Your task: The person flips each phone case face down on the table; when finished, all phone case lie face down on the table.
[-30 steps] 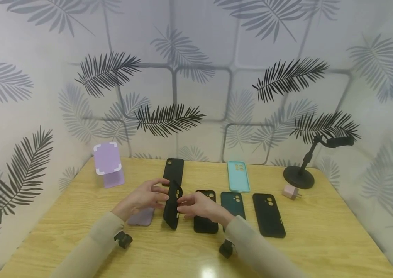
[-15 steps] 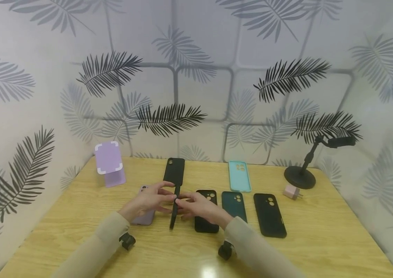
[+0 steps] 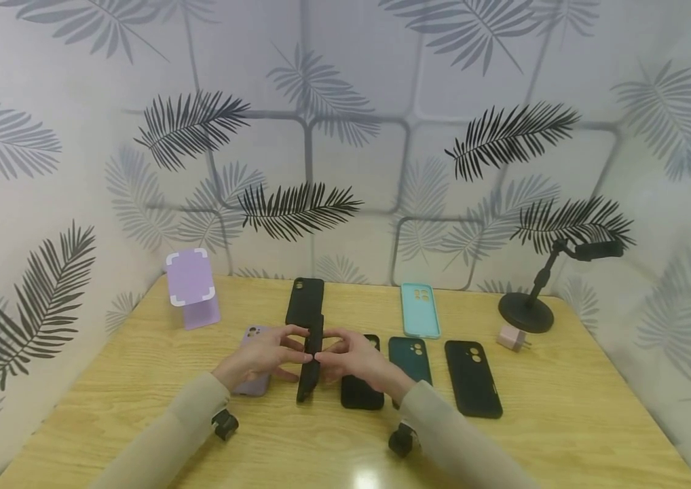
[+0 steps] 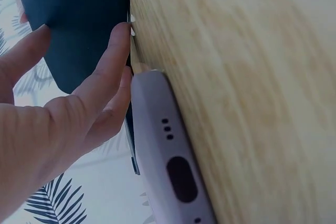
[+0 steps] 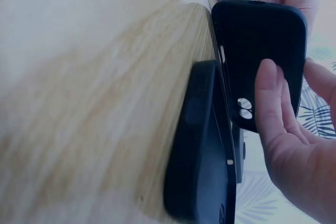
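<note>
Both hands pinch 1 black phone case (image 3: 311, 358), held on edge above the middle of the desk (image 3: 138, 401): the left hand (image 3: 263, 353) grips its left face, the right hand (image 3: 354, 360) its right. A lilac phone case (image 3: 252, 380) lies just left, another black case (image 3: 362, 394) just right.
</note>
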A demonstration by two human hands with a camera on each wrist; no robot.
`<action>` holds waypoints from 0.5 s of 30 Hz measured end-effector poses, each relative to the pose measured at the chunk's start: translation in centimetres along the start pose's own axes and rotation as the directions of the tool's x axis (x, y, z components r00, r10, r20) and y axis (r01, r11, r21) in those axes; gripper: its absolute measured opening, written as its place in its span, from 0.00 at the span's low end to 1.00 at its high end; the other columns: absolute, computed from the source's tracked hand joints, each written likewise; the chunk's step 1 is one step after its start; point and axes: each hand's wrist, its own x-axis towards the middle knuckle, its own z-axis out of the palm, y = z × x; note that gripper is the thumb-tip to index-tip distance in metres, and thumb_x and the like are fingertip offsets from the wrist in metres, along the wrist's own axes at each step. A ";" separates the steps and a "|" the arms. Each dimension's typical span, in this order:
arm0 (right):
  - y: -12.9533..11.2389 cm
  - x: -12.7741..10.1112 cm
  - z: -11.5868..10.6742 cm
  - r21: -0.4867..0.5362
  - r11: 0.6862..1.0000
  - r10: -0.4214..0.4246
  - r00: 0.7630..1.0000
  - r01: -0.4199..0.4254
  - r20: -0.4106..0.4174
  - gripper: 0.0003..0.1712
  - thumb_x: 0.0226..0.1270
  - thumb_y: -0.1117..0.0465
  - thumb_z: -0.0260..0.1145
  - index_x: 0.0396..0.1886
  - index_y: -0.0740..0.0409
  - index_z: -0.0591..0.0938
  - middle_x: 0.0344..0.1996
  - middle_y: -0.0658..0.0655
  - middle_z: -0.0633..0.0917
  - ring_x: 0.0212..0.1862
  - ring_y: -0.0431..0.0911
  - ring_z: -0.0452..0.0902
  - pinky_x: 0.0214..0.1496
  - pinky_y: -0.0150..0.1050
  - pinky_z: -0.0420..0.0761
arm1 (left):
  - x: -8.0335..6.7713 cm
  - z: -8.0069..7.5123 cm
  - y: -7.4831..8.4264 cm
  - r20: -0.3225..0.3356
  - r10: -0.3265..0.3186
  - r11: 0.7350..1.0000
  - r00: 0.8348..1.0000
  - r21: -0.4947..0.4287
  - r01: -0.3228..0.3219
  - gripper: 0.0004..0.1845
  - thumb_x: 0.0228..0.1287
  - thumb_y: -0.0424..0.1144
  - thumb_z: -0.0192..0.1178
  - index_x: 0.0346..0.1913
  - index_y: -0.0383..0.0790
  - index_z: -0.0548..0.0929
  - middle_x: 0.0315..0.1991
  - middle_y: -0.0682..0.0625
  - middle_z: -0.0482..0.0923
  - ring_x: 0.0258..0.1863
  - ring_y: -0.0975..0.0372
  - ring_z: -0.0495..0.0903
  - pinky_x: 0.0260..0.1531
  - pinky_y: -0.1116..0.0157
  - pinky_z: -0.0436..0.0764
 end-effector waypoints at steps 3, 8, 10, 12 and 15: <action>0.1 -0.2 -0.2 0.006 1.000 -0.011 0.999 0.011 -0.045 0.36 0.66 0.62 0.69 0.71 0.63 0.65 0.47 0.65 0.85 0.39 0.53 0.87 0.43 0.50 0.88 | 0.0 0.1 -0.1 -0.009 -0.003 1.000 1.000 0.012 0.003 0.35 0.63 0.32 0.66 0.71 0.35 0.64 0.65 0.29 0.63 0.52 0.48 0.80 0.44 0.50 0.86; 0.3 -0.3 -0.7 0.004 1.000 -0.017 0.997 0.018 -0.072 0.36 0.62 0.66 0.70 0.68 0.64 0.67 0.41 0.64 0.85 0.34 0.49 0.86 0.41 0.49 0.88 | 0.0 -0.1 -0.2 -0.013 0.002 0.999 1.000 0.044 -0.001 0.34 0.62 0.30 0.66 0.70 0.36 0.66 0.65 0.30 0.64 0.53 0.48 0.79 0.44 0.51 0.86; 0.5 -0.3 -0.8 -0.008 1.000 -0.006 0.997 0.005 -0.079 0.35 0.62 0.67 0.71 0.67 0.64 0.67 0.39 0.63 0.86 0.33 0.49 0.86 0.40 0.49 0.88 | -0.1 -0.2 -0.2 -0.007 0.004 0.998 1.000 0.063 -0.004 0.34 0.62 0.30 0.65 0.70 0.35 0.66 0.66 0.29 0.62 0.56 0.45 0.77 0.45 0.51 0.86; 0.7 -0.4 -1.0 -0.021 1.000 0.008 0.996 -0.009 -0.084 0.35 0.61 0.68 0.71 0.66 0.65 0.68 0.38 0.62 0.86 0.32 0.49 0.86 0.39 0.48 0.88 | -0.2 -0.3 -0.1 -0.003 0.005 0.997 1.000 0.082 -0.005 0.33 0.63 0.29 0.65 0.70 0.35 0.66 0.67 0.28 0.61 0.59 0.43 0.75 0.45 0.51 0.86; 0.9 -0.4 -1.0 -0.038 0.999 0.020 0.996 -0.024 -0.089 0.34 0.60 0.69 0.71 0.65 0.67 0.69 0.36 0.62 0.87 0.31 0.48 0.86 0.38 0.47 0.89 | -0.4 -0.4 0.1 0.001 0.005 0.995 1.000 0.103 -0.005 0.33 0.63 0.29 0.64 0.71 0.33 0.65 0.69 0.28 0.60 0.62 0.40 0.72 0.46 0.50 0.86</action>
